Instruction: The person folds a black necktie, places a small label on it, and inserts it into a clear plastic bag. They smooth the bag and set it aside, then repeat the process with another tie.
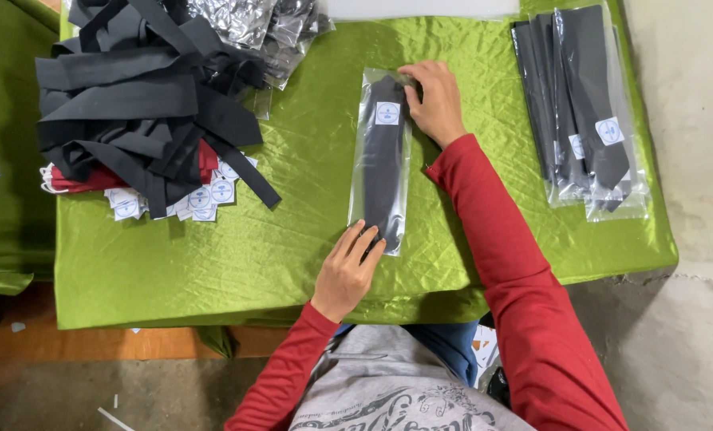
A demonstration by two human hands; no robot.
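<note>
A black tie in a clear plastic sleeve (pixel 382 160) lies lengthwise in the middle of the green cloth-covered table (pixel 292 239). A small white round-marked label sits near its far end. My right hand (pixel 434 100) presses on the sleeve's far end, fingers curled at its top right corner. My left hand (pixel 348 267) rests on the near end, fingertips holding the sleeve flat against the cloth. Both arms wear red sleeves.
A heap of loose black ties (pixel 141 104) over a red one lies at the left, with white labels (pixel 205 195) under it. Empty clear sleeves (pixel 260 28) lie at the back. Bagged ties (pixel 588 112) are stacked at the right. Concrete floor lies beyond the table's right edge.
</note>
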